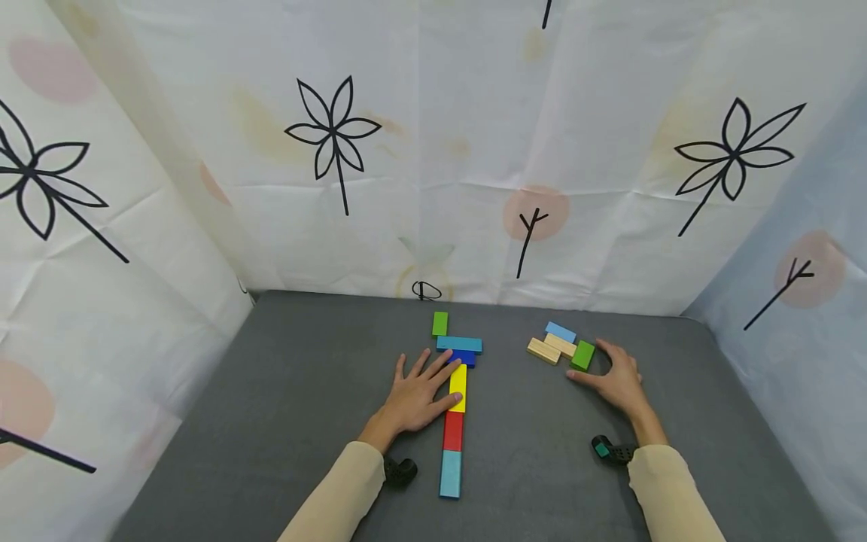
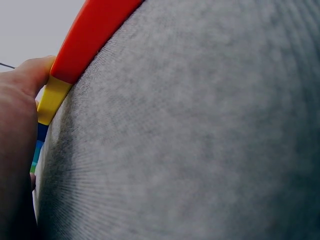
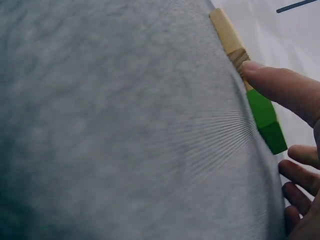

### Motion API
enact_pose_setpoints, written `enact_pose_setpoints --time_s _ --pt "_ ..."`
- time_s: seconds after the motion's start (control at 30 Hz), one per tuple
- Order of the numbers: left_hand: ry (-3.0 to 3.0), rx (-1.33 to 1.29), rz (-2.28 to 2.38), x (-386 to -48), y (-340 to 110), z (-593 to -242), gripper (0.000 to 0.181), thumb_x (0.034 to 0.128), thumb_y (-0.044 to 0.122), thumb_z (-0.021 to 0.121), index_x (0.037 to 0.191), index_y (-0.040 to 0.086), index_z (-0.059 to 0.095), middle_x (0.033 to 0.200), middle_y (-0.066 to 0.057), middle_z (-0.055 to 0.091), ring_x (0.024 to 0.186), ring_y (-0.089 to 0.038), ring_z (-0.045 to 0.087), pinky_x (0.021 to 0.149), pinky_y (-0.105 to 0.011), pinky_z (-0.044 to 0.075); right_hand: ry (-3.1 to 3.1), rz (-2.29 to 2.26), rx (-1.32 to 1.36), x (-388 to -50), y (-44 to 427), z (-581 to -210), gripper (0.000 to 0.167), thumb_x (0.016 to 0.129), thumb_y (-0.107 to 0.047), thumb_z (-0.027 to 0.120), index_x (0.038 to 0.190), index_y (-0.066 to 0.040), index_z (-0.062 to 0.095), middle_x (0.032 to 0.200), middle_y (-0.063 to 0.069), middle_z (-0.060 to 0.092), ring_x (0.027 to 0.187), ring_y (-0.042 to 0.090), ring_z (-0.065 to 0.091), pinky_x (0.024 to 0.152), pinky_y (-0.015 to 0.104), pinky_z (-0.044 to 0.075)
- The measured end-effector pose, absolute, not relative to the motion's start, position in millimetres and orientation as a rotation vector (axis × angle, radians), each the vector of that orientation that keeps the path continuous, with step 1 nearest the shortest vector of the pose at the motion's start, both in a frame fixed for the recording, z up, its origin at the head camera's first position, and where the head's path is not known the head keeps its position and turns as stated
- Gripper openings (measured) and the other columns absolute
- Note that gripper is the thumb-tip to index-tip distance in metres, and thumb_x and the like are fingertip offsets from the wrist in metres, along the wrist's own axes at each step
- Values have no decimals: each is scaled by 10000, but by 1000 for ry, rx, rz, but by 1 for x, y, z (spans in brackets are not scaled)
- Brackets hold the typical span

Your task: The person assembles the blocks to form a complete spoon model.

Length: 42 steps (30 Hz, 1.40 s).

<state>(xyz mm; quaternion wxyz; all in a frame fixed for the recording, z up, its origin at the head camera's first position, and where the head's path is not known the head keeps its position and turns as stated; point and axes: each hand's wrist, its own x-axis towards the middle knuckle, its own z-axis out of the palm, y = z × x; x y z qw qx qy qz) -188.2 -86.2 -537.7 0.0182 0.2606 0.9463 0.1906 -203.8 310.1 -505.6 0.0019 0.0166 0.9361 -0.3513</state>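
Note:
My left hand (image 1: 415, 397) lies spread over a row of coloured wooden blocks, its thumb on the yellow block (image 1: 458, 380) and its fingertips by the dark blue block (image 1: 466, 359). A teal block (image 1: 467, 344) lies crosswise above that, with a green block (image 1: 440, 324) at the far end. Toward me the row goes on with a red block (image 1: 453, 431) and a light blue block (image 1: 450, 474). My right hand (image 1: 618, 380) has thumb and forefinger parted around another green block (image 3: 265, 120); firm contact is not visible.
Left of the right hand's green block lie two plain wooden blocks (image 1: 544, 351) and a blue block (image 1: 561, 331), grouped closely. The grey tabletop (image 1: 521, 452) holds everything. A patterned white cloth (image 1: 460, 248) hangs behind the table's far edge and at both sides.

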Motion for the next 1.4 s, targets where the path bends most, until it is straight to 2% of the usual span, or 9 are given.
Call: enact_pose_setpoints --time_s 0.3,0.47,0.63,0.77,0.97,1.2,1.4 --pt "2934 800 593 -188 -86 -536 676 1032 612 395 1618 289 300 1688 39 195 1542 -352 145 1136 -723 -29 2985 -1120 68 -204 309 -513 769 906 -273 777 1482 77 409 1537 363 264 1402 593 153 1041 761 103" --pt "2926 783 564 -187 -85 -535 678 1030 623 373 1623 308 275 1693 65 162 1550 -334 117 1143 -710 -42 2995 -1171 102 -203 309 -514 713 914 -214 766 1465 85 426 1518 367 303 1396 587 185 1050 748 116" --pt "2922 772 551 -186 -83 -534 678 1028 636 356 1623 323 268 1694 83 147 1553 -324 102 1151 -697 -49 2962 -1318 202 -203 308 -512 729 911 -163 774 1493 73 402 1504 359 347 1408 538 275 1120 682 202" --pt "2921 770 541 -187 -83 -534 680 1028 642 348 1625 332 254 1695 90 134 1555 -317 95 1152 -692 -56 2950 -1435 234 -203 303 -506 738 912 -152 777 1508 59 395 1499 344 366 1389 507 339 1102 654 288" --pt "2927 802 585 -188 -85 -537 683 1031 633 359 1623 303 276 1694 60 163 1548 -339 126 1143 -706 -50 2951 -1514 82 -207 288 -494 738 926 -200 771 1512 52 401 1514 334 360 1372 494 357 1061 647 337" --pt "2920 800 604 -188 -87 -541 689 1029 646 342 1629 321 245 1696 81 132 1553 -329 97 1142 -698 -70 2873 -1589 -173 -220 257 -485 673 947 -153 738 1500 56 417 1497 306 399 1325 472 405 1006 602 375" --pt "2927 804 614 -189 -87 -540 683 1032 638 353 1626 312 263 1694 68 155 1549 -339 118 1141 -706 -53 2758 -1557 -224 -237 228 -479 686 956 -212 736 1527 -8 415 1436 297 456 1162 450 523 882 494 474"
